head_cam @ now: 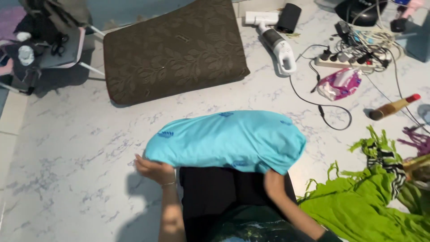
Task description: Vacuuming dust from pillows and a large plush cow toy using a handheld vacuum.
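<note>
A light blue pillow [228,139] in its soft case lies on the white marble floor [67,148], right in front of the person's lap. The left hand [153,170] grips the pillow's left end. The right hand is tucked under the pillow's right end, so its grip cannot be told. A brown cushion [172,49] lies behind, and a green cloth [358,201] is beside.

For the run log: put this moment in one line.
left hand: grips turquoise pillow end | right hand: hidden inside pillow cover | brown cushion: on marble floor beyond
</note>
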